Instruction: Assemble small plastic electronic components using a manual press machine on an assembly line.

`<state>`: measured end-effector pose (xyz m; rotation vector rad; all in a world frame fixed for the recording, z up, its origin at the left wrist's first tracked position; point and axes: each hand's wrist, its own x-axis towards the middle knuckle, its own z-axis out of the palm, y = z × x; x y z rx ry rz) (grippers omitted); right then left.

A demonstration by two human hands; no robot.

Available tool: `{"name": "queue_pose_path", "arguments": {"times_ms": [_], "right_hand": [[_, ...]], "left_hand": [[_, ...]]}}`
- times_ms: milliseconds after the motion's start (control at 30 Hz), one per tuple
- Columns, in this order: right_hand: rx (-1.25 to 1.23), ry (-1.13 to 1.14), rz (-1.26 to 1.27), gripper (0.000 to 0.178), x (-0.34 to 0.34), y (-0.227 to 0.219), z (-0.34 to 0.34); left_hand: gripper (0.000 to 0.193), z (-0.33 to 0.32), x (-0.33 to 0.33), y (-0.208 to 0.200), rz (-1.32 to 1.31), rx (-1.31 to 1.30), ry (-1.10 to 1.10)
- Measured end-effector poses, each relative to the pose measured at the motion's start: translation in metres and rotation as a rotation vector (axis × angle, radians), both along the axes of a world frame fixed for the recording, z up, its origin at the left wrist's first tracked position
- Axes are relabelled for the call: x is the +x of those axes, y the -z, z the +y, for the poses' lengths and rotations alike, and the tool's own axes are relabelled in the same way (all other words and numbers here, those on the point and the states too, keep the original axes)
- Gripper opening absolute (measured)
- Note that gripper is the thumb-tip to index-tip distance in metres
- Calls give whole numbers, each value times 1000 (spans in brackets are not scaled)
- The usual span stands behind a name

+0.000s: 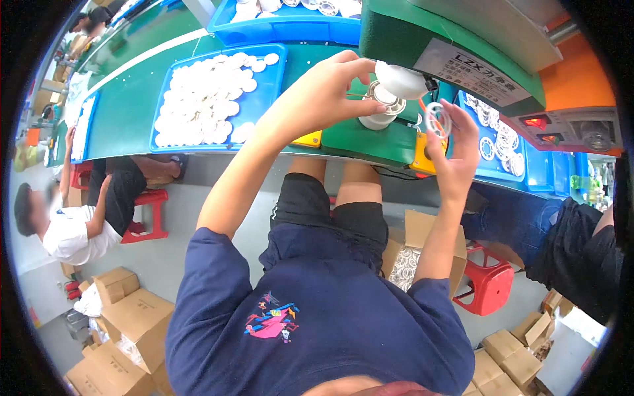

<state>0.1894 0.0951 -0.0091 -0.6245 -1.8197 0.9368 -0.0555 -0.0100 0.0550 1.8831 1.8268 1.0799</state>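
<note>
My left hand (333, 89) reaches over the green machine base, thumb and fingers apart. Its thumb tip lies at the edge of a white round fixture (378, 119) with a ringed part (388, 99) on top. Just above this sits a white dome-shaped piece (401, 80) under the green machine head (439, 49); my left fingertips are close to its side, and whether they touch it I cannot tell. To the right, my right hand (456, 142) pinches a white spoked plastic ring (438, 121) between thumb and fingers, raised off the table.
A blue tray (282, 72) of white discs stands left, another blue tray (518, 175) of spoked rings right. Yellow control boxes (422, 158) sit at the table's front edge. An open carton (426, 228) of rings and a red stool (485, 284) are below. Other people sit on both sides.
</note>
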Motion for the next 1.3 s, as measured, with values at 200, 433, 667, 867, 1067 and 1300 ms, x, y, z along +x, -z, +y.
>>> {"name": "queue_pose_path", "arguments": {"times_ms": [200,433,667,867,1067,1300], "right_hand": [[65,-127,-44,63,-35,-16,-7],[47,-260,-44,51,-64,-18,12],[-112,-454,-300,53,-53,-30,27],[-122,-511,-285,60,-50,-32,25],[-55,-550,-345,59,-47,-31,28],[-61,-575,-383,60,-50,-46,26]], "left_hand": [[25,-23,-4,31,-222,85,-116],[20,-31,14,66,-459,76,-259],[19,-31,15,65,-507,140,-259],[20,-32,17,66,-492,129,-256],[27,-31,23,64,-484,151,-332],[31,-13,33,46,-492,271,-297]]}}
